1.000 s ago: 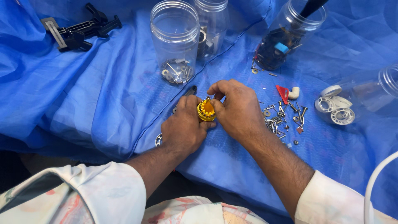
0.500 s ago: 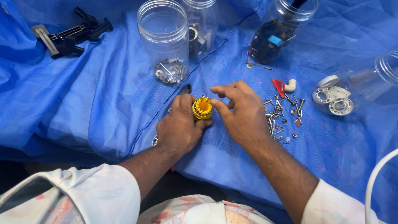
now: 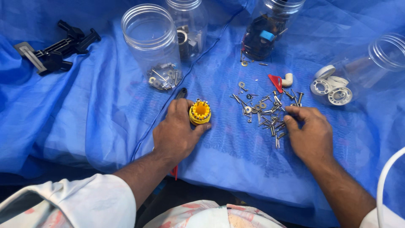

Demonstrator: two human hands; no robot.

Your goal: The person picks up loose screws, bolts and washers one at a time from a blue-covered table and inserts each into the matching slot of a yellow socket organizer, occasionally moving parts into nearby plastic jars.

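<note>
Now the left hand (image 3: 175,133) steadies the yellow toothed part (image 3: 200,112) upright on the blue cloth (image 3: 84,109), its grip closed around the part's side. Meanwhile the right hand (image 3: 310,133) reaches, fingers loosely apart, into the scattered screws and washers (image 3: 263,112); picking one piece cleanly seems wisest.

Left hand (image 3: 176,134) holds yellow holder (image 3: 199,112); right hand (image 3: 309,133) touches screws (image 3: 265,110).

Your surface is a blue cloth (image 3: 84,114).
On it you have clear jars (image 3: 152,38), loose screws (image 3: 263,112), white bearings (image 3: 331,88), a black tool (image 3: 55,48) and a yellow part (image 3: 200,112).
</note>
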